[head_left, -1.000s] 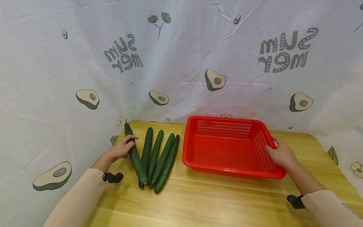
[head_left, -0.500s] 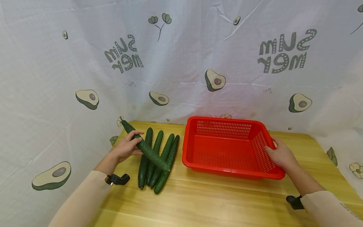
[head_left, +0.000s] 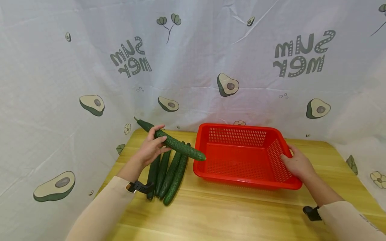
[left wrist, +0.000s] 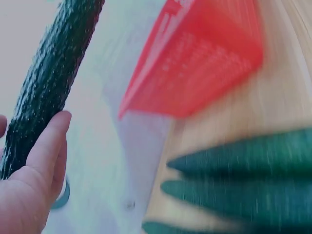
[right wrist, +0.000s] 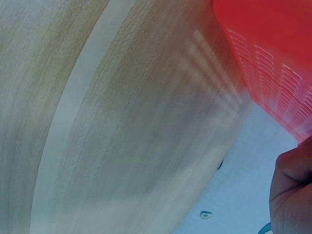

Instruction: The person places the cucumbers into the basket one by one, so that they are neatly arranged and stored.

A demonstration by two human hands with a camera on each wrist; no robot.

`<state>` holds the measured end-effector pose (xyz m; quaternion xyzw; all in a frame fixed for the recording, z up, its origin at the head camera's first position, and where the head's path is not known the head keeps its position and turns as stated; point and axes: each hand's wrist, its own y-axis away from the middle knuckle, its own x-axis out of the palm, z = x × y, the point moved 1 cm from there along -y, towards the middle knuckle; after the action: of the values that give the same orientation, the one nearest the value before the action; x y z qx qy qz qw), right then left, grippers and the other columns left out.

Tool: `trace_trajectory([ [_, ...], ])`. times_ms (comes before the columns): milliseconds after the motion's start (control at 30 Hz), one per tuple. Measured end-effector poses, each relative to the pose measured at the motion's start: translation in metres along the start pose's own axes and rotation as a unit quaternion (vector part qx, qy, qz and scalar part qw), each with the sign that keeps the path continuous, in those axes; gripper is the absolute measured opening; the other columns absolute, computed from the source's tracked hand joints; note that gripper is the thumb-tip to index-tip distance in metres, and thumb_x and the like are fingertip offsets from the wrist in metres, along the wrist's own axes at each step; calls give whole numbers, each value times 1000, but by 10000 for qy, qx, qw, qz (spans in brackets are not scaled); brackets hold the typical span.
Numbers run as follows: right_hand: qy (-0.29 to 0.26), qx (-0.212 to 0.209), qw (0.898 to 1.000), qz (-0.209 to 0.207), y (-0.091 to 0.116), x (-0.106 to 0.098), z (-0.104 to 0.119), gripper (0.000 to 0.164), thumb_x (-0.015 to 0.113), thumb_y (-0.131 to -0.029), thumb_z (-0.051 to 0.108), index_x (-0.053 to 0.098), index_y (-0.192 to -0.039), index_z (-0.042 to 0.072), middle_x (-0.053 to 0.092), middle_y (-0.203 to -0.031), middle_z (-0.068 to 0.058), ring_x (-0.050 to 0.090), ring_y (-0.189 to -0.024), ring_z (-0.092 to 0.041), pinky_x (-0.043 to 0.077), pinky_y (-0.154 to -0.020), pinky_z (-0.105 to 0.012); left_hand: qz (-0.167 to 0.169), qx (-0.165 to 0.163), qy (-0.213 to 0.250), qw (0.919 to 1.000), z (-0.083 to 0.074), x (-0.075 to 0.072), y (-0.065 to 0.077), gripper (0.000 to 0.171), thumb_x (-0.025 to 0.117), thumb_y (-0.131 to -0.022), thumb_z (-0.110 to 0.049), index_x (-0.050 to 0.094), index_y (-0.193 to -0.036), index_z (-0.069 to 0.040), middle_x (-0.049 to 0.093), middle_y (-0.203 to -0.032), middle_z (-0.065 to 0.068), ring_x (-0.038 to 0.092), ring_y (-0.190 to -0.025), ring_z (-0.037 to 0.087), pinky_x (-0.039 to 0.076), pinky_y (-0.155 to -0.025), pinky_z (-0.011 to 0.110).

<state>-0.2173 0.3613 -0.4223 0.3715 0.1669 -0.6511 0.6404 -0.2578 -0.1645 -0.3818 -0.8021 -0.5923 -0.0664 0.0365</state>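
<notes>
My left hand grips a long cucumber around its middle, raised above the table and slanting down to the right. The cucumber's lower tip overlaps the left rim of the red basket in the head view. In the left wrist view, my thumb lies along the bumpy cucumber. With my right hand, I grip the basket's right rim, thumb inside the wall. Several more cucumbers lie side by side on the table beneath my left forearm, their far ends partly hidden by the held one.
The wooden table carries the basket and the cucumbers. Behind it hangs a white cloth printed with avocados and mirrored lettering, reaching the table's back edge and left side. A black strap is on the left wrist.
My left hand has lifted the leftmost cucumber off the table and carried it right, over the others, to the basket's left rim. The right hand and basket have stayed in place.
</notes>
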Motion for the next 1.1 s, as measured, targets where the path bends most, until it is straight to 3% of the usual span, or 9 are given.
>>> trace_trajectory([
  [100, 75, -50, 10000, -26, 0, 0, 1, 72, 42, -108, 27, 6, -160, -6, 49, -125, -39, 68, -70, -19, 63, -63, -40, 26, 96, 282, 9996, -1, 23, -12, 64, 43, -107, -2, 14, -161, -20, 18, -157, 24, 54, -128, 39, 44, -109, 60],
  [233, 234, -131, 9996, -105, 0, 2, 3, 71, 42, -107, 26, 8, -159, -8, 50, -125, -39, 68, -70, -19, 62, -62, -38, -274, 246, 196, 9991, 2, 51, -29, 64, 52, -104, -1, 25, -160, -18, 27, -152, 23, 62, -120, 38, 51, -102, 53],
  [500, 241, -66, 9996, -148, 3, 3, 7, 69, 40, -107, 24, 7, -160, -7, 51, -124, -39, 68, -69, -20, 62, -60, -38, -889, 325, 121, 9954, 7, 99, -61, 44, 65, -100, -7, 46, -140, -9, 41, -150, 23, 68, -114, 34, 55, -99, 49],
  [633, 213, -60, 9996, -168, 5, 2, 6, 69, 41, -107, 24, 7, -160, -6, 52, -123, -38, 68, -67, -19, 62, -60, -38, -943, 144, 219, 9952, 10, 116, -72, 40, 59, -103, -7, 45, -141, -10, 42, -149, 24, 63, -124, 40, 53, -101, 53],
  [767, 267, -68, 9994, -205, 6, 2, 5, 69, 41, -107, 24, 7, -160, -6, 53, -121, -38, 68, -66, -18, 62, -59, -38, -882, -51, 541, 9946, 14, 130, -79, 39, 52, -106, -6, 43, -144, -12, 34, -157, 24, 55, -133, 46, 50, -105, 57],
  [1100, 267, -56, 9992, -285, 7, 3, 5, 69, 41, -107, 25, 10, -160, -5, 53, -123, -38, 69, -70, -21, 61, -59, -37, -1024, -132, 641, 9926, 29, 162, -94, 36, 54, -105, -7, 50, -140, -15, 35, -158, 20, 58, -131, 43, 53, -102, 54],
])
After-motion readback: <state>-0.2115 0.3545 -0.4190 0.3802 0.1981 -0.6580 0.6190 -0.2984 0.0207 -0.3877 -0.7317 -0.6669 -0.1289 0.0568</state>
